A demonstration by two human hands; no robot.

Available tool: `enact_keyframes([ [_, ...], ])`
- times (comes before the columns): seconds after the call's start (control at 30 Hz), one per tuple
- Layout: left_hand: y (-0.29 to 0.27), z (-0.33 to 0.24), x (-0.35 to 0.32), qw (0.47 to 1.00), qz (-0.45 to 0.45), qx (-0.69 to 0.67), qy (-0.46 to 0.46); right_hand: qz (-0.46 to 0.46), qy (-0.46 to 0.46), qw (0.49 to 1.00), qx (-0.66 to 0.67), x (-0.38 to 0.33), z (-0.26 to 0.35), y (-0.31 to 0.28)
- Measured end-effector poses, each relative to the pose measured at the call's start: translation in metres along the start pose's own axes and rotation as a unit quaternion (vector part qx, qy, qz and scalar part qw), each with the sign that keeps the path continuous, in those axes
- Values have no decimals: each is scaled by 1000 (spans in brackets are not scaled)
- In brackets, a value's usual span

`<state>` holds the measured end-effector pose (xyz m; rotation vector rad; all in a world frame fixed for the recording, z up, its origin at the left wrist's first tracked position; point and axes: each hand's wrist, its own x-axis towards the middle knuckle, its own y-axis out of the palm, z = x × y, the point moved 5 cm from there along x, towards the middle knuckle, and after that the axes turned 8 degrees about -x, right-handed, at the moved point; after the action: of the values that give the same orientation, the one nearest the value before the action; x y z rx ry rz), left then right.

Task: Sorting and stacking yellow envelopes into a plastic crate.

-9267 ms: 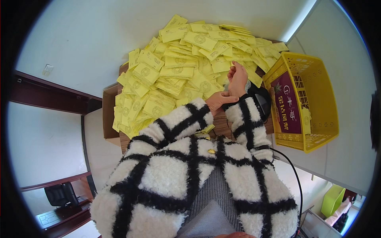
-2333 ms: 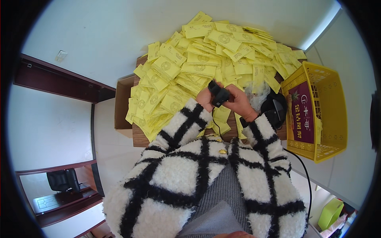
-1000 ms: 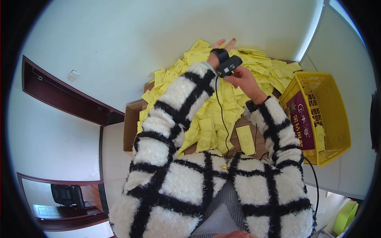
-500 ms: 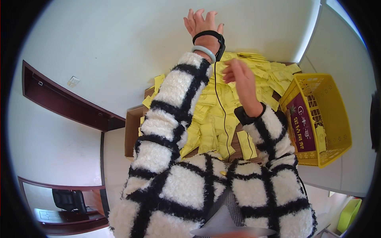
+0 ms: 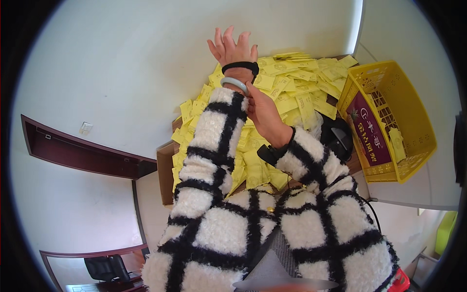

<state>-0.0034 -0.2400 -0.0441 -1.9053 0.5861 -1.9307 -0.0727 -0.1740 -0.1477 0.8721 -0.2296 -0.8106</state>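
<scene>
Yellow crate, right, holds at least one yellow packet; cardboard box, left, contents hidden. Your left hand has fingers spread; right hand meets left cuff, can't tell if pinching.

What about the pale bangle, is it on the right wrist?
No, the pale bangle circles the left wrist, between the black wristband and the fuzzy sleeve.

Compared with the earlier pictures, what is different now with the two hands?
The left hand has stretched forward, fingers spread, with the black strapped device now on its wrist. The right hand let go of that device and moved to the left sleeve cuff. The yellow crate stays right of the yellow packets.
</scene>
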Motion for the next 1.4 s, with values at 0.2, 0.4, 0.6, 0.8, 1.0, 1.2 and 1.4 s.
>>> enact_keyframes([
  [0.2, 13, 13, -24, 998, 55, 24, 12, 71, 71, 994, 37, 15, -13, 7],
  [0.4, 31, 18, -44, 996, 88, -10, -14, 117, 137, 974, 134, 17, -52, 14],
  [0.6, 81, 96, -121, 597, 105, -427, -671, 124, 218, 958, 139, -4, -75, 33],
  [0.8, 56, 97, -121, 866, 106, -55, -486, 105, 241, 952, 157, -14, -90, 31],
  [1.0, 35, 67, -111, 985, 124, 77, -98, 74, 243, 963, 95, -28, -104, 30],
  [1.2, 18, 64, -114, 975, 151, 33, -159, 27, -8, 924, -381, -13, -43, -30],
  [1.4, 28, 45, -125, 969, 187, 43, -156, -44, -406, 662, -629, -10, 28, -14],
])
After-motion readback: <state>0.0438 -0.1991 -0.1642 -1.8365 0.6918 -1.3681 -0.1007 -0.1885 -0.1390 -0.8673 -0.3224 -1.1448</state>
